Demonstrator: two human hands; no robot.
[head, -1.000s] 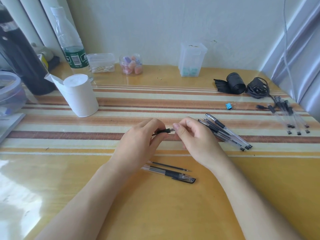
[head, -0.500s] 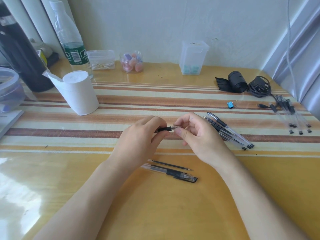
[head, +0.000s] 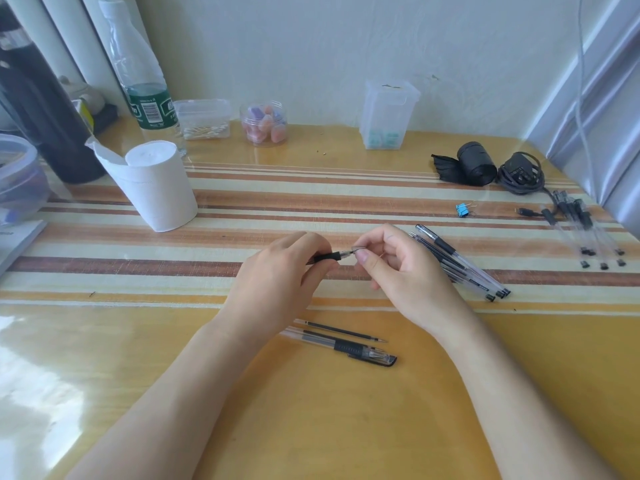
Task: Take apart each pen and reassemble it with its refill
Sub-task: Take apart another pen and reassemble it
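My left hand (head: 277, 275) grips a pen (head: 329, 256) by its black rubber grip, holding it level above the striped mat. My right hand (head: 398, 271) pinches the pen's clear tip end between thumb and forefinger. The rest of the barrel is hidden inside my left fist. Below my wrists a bare black refill (head: 341, 330) lies on the table, and just nearer me lies a capped clear pen (head: 343, 348). A bundle of several clear pens (head: 460, 263) lies right of my right hand. More pens (head: 585, 230) lie at the far right.
A white paper roll (head: 152, 185) stands at the left, with a water bottle (head: 142, 84) and a dark flask (head: 38, 109) behind it. Small plastic boxes (head: 388, 114) line the wall. A black bag roll (head: 472, 164), a charger cable (head: 521, 174) and a blue binder clip (head: 462, 210) lie at the right.
My right fingers have shifted along the pen's tip end, exposing more of the clear front section. The pens on the table have not moved.
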